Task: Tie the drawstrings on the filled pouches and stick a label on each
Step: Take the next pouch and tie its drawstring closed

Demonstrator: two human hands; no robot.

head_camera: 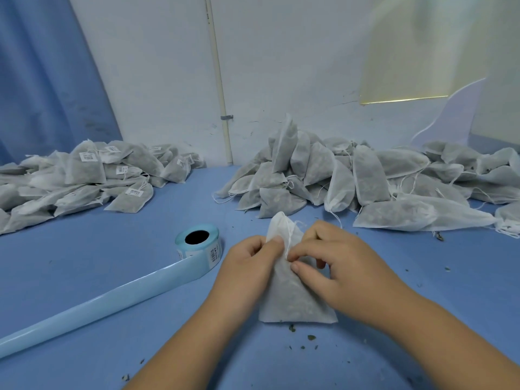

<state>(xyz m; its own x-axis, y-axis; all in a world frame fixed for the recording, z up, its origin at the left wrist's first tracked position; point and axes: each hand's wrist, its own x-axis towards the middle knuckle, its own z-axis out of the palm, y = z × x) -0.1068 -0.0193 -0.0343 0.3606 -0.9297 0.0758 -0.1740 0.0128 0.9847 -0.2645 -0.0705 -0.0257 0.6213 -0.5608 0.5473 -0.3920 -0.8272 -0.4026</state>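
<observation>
Right, tying step: the pouch [295, 302] lies on the blue table [112, 249] just in front of me, its neck gathered. My left hand [253, 263] pinches the bunched neck; my right hand [334, 266] curls in, thumb and finger nipping the drawstring [287, 243]. Next, I reckon: cinch the knot tight, then reach left for the label roll [198, 243].

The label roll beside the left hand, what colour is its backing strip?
Light blue. The label roll and its backing strip show best in the head view.
</observation>
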